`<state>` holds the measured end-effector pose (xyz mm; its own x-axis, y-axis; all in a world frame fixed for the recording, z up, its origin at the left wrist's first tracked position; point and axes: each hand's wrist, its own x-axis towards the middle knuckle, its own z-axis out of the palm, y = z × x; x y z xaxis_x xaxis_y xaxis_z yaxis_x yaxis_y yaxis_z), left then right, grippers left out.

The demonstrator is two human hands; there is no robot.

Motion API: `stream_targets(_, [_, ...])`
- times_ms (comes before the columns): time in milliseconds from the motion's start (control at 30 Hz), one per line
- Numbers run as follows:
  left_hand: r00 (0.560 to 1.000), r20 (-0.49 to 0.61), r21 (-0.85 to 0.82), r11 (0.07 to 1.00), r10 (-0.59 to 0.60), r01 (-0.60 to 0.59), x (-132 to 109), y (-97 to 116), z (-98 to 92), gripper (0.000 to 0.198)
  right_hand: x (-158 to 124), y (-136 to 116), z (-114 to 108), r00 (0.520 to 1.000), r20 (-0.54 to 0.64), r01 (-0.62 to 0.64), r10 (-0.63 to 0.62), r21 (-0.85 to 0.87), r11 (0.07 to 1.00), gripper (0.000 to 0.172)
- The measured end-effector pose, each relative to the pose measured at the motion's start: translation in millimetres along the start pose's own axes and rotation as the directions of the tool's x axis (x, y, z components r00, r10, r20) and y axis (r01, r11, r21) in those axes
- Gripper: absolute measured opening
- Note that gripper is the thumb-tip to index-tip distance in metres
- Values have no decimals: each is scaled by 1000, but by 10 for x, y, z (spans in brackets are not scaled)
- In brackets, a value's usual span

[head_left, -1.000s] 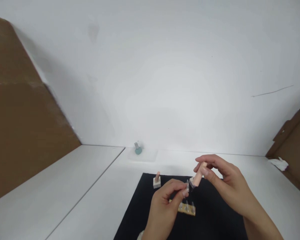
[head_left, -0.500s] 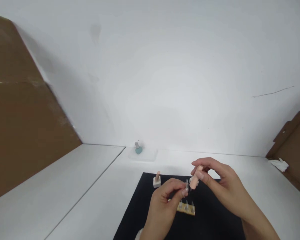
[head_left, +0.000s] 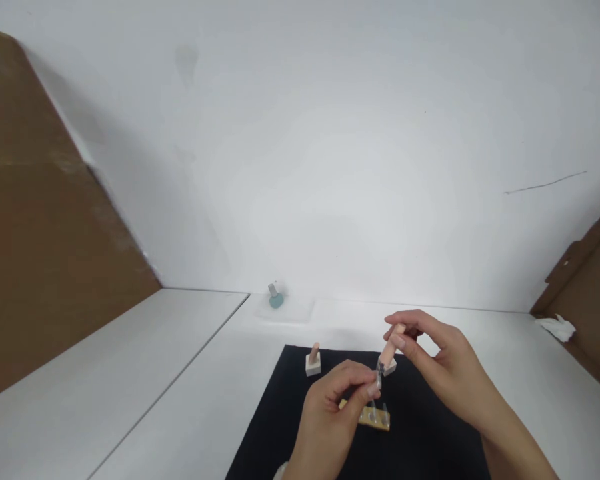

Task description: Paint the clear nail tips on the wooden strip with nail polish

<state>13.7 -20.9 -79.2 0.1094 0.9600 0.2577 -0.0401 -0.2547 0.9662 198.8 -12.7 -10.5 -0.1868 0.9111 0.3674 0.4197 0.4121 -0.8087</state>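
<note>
My left hand pinches a small clear nail tip between thumb and index finger. In my right hand is a nail polish brush with a thick peach handle, tilted down to the left. Its dark lower end meets the nail tip, or nearly so; I cannot tell which. Behind it stands a white square bottle, partly hidden. Below the hands lies a yellow strip with several clear nail tips upright on it, its left part covered by my left hand.
A second white square bottle with a brownish cap stands at the black mat's back left. Farther back, a teal bottle with a grey cap is on a clear tray. Crumpled white tissue lies far right by a brown cardboard panel.
The nail tip in my left hand has shifted slightly right and down. The brush has come nearer, its dark end now at the nail tip.
</note>
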Motion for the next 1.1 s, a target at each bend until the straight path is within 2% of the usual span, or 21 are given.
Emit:
stream_targets(133, [999,8,18,999,39,-39,-2,-14,4,12,15,30,0,995,-94,23,-24,-15,1000,17])
stream_targets(200, [999,11,28,999,41,-41,4,-27,-3,12,16,19,-17,995,-102,23,-23,-8,1000,17])
stream_targets(400, [1000,11,38,999,8,-8,17,-36,-14,13,-22,-74,-77,998,66,-22,20,23,1000,17])
stream_targets(500, [1000,16,42,999,16,-17,2,-26,-4,15,-16,-72,-57,996,87,-37,37,6,999,17])
stream_targets(600, [999,12,40,998,37,-37,-13,-34,5,14,14,-20,-17,999,30,-34,35,-14,999,17])
stream_targets(733, [998,8,30,997,68,-68,-9,-70,10,14,30,37,-3,995,-102,-18,13,-47,999,17])
stream_targets(800, [997,11,31,996,82,-82,-3,-76,9,15,16,30,-23,993,-114,-15,11,-37,999,16])
stream_targets(1000, [999,11,41,998,50,-50,4,-28,10,16,-26,-39,-81,993,99,-70,71,-11,997,16])
stream_targets(1100, [998,14,33,998,60,-61,4,-29,19,17,-7,-30,-52,991,115,-69,71,-20,997,13])
